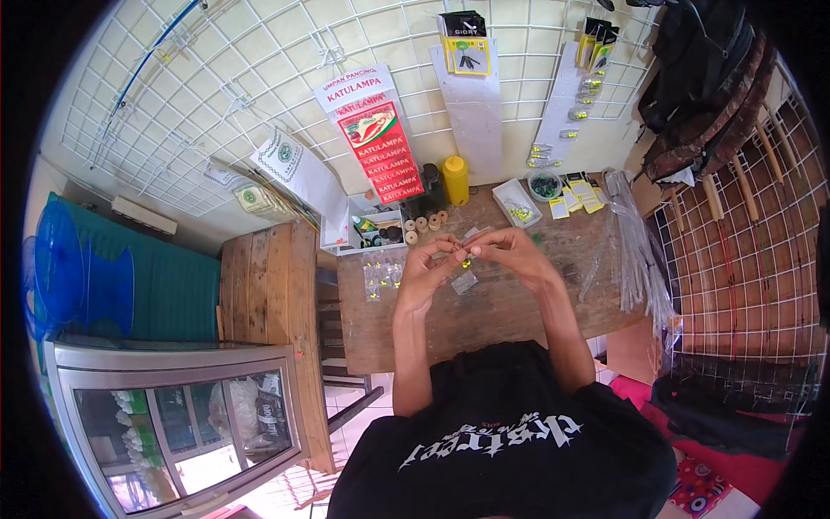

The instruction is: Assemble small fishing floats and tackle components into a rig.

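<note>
My left hand [435, 268] and my right hand [516, 254] meet over the wooden table [380, 333], fingertips pinched close together. Whatever small thing they pinch is mostly hidden by the fingers. A tiny yellow-green piece [467, 263] shows just below the fingertips; I cannot tell whether it is held or lies beneath. A small clear plastic packet [464, 282] lies on the table under my hands. To the left of my left hand are several clear packets [373, 281] with yellow-green bits in them.
Along the back stand a white box [372, 246] of small items, a yellow bottle [456, 181], a white tray [516, 205] and a round tub [545, 184]. Long clear plastic sleeves [627, 246] hang over the right side. A wire grid [285, 52] with hanging packets covers the wall.
</note>
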The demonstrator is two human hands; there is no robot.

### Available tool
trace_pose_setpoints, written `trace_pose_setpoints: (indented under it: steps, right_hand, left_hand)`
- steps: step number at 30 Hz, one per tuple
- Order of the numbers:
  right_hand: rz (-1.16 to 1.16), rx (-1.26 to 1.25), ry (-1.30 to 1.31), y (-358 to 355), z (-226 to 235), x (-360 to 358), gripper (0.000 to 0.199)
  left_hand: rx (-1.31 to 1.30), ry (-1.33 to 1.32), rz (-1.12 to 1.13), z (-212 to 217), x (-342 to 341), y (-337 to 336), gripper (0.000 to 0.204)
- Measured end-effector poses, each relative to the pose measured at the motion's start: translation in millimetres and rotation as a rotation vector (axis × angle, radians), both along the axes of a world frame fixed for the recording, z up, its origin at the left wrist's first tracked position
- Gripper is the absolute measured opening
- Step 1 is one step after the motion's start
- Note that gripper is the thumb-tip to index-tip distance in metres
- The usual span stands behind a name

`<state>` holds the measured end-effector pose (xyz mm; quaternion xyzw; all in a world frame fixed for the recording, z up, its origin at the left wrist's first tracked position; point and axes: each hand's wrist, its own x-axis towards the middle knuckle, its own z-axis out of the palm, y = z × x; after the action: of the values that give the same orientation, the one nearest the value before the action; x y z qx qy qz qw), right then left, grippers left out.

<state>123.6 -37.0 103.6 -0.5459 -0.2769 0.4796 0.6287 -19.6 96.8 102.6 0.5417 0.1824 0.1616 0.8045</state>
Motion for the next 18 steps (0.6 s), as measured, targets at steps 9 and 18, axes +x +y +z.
trace_pose_setpoints:
  steps: [9,18]
  right_hand:
    - [0.245,0.057,0.176,7,-17,10,0.017]
    - [0.215,0.055,0.173,6,-3,2,0.011]
  left_hand:
    - [0.063,-0.05,-0.067,1,0,0,0.012]
    - [0.115,0.005,-0.081,8,-4,2,0.012]
